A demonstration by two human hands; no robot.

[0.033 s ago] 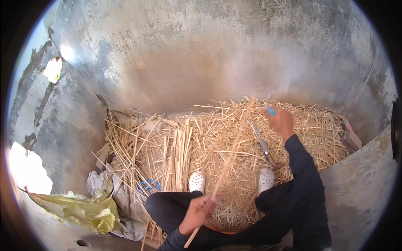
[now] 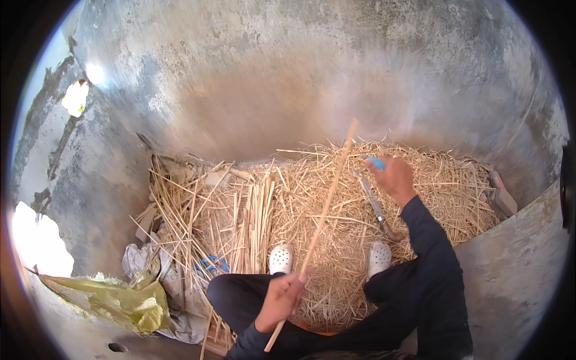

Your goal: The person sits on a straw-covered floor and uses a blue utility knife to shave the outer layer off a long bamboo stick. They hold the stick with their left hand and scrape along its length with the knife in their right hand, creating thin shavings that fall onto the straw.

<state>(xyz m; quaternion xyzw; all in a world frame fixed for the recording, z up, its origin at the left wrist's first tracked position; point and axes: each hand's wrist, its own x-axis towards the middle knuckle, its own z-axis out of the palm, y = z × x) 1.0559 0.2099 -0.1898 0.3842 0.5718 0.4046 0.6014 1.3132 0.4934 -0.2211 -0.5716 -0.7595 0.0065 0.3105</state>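
Note:
My left hand (image 2: 281, 299) is closed round the lower part of a long, pale bamboo-like strip (image 2: 327, 207), just above my bent left knee. The strip slants up and to the right, its far tip before the wall. To the right of its upper part, my right hand (image 2: 393, 180) has its fingers curled in, apart from the strip. A small blue thing (image 2: 375, 162) shows at those fingertips; I cannot tell whether it is held or wrapped on a finger. Below my right hand lies a knife (image 2: 375, 207) with a metal blade and a brown handle, on the shavings.
Thin shavings (image 2: 444, 198) cover the floor around my white clogs (image 2: 281, 259). A stack of pale strips (image 2: 255, 222) lies left of them, near a blue item (image 2: 213, 264). Further left are a yellowish sack (image 2: 120, 303) and grey cloth (image 2: 141, 261). A concrete wall (image 2: 288, 78) rises ahead.
My right hand has shifted slightly left and down. The strip's far tip has moved up a little and shows more sharply. My left hand still grips the strip.

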